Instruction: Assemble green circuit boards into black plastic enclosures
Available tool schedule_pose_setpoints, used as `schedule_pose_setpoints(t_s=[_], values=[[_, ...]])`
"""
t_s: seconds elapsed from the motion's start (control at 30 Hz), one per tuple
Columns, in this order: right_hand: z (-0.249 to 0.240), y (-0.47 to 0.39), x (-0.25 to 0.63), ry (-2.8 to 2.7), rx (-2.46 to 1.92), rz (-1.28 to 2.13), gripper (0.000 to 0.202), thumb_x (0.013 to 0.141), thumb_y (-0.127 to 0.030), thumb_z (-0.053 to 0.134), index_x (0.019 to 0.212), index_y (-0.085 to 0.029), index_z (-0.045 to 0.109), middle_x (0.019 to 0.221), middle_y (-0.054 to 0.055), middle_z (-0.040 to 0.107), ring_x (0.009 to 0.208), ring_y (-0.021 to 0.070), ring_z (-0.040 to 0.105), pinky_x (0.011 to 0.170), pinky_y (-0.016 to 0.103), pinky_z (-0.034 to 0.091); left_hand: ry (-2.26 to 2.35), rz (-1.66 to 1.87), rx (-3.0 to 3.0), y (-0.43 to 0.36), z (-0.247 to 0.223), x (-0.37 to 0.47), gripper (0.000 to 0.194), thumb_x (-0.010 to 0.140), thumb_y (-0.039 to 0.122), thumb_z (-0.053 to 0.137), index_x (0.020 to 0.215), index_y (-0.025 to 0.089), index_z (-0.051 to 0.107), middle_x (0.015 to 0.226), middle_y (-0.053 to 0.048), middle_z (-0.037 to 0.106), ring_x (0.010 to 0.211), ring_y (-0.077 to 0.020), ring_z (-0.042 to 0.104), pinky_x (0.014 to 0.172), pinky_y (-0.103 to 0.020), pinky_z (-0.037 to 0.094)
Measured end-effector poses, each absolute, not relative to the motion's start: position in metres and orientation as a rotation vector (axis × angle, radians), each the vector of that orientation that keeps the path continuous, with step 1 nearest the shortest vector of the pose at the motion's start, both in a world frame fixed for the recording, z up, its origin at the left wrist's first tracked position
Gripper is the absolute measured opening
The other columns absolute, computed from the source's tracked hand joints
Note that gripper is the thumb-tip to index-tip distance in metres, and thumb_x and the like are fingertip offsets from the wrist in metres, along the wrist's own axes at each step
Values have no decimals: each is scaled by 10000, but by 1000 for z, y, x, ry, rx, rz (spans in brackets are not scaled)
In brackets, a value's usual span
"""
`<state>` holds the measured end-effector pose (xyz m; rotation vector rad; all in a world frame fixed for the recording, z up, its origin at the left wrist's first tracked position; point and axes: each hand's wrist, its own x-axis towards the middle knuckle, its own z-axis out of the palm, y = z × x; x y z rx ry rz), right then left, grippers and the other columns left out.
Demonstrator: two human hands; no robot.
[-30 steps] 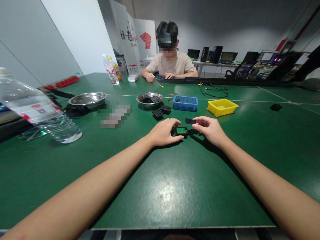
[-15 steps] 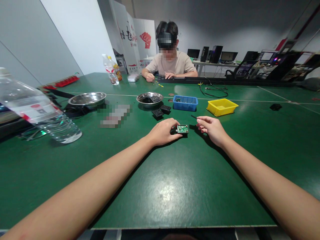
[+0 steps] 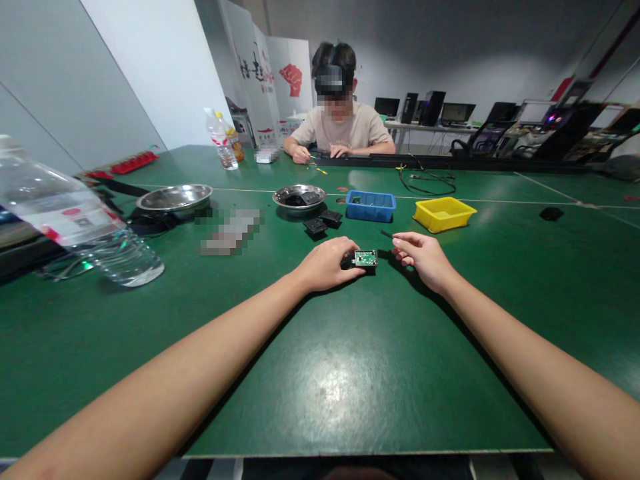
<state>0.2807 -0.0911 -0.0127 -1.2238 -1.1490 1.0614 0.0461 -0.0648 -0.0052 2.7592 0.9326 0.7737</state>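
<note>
My left hand point(image 3: 331, 263) rests on the green table point(image 3: 320, 373), thumb and fingers closed round the left end of a small black case with a green circuit board point(image 3: 365, 258) showing in its top. To the right of it, my right hand point(image 3: 423, 259) is raised slightly over the table. A thin dark stick-like piece point(image 3: 387, 234) is pinched between its thumb and fingertips, pointing left, apart from the board. Its exact kind is too small to tell. Two black case parts point(image 3: 323, 224) lie just beyond my left hand.
Farther back stand a metal bowl point(image 3: 299, 208) with black parts, a blue divided tray point(image 3: 371, 207) and a yellow bin point(image 3: 445, 215). On the left are another metal bowl point(image 3: 175, 198) and a large water bottle point(image 3: 75, 220). A person point(image 3: 345, 130) sits across the table.
Almost nothing differs. The thin dark piece in my right hand has shifted very slightly to the left; my left hand holds the case in the same place.
</note>
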Motion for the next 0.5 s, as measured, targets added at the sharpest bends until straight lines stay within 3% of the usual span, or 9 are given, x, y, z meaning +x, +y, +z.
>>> schedule_pose_setpoints(t_s=[0.5], values=[[-11,-93,279,-1198,-1215,1055,507,601,-446,856,968,-143,681,682,23,647,558,106,544,452,220,389,929,780,2748,-65,-5,46,304,813,395,716,978,154,629,866,-47,671,747,-184,618,647,-282,456]])
